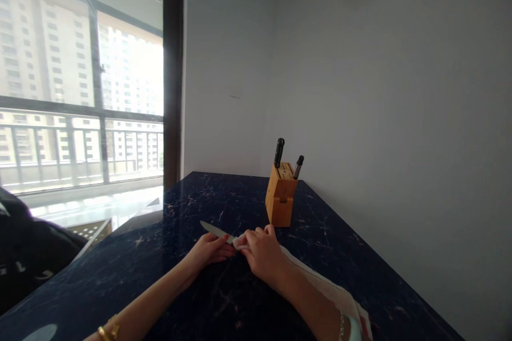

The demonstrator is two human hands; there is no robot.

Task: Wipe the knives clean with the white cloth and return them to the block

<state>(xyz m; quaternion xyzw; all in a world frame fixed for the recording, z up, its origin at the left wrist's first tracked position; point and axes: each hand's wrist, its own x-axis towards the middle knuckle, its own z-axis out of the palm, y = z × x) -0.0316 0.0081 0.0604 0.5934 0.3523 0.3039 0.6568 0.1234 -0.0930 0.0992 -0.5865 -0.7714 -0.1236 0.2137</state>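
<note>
A knife (pixel 214 230) lies low over the dark marble table (pixel 168 271), its blade pointing left and away. My left hand (pixel 210 250) is closed around the knife's handle end. My right hand (pixel 262 253) is closed on a bunched piece of a white cloth (pixel 239 243), pressed against the blade near the handle. The rest of the cloth (pixel 332 293) trails back under my right forearm. Just behind my hands stands a wooden knife block (pixel 280 197) with two black-handled knives (pixel 279 152) in it.
A grey wall runs along the table's right side and behind the block. A large window with a railing and tall buildings is at the left. A dark object (pixel 24 255) sits at the lower left beside the table.
</note>
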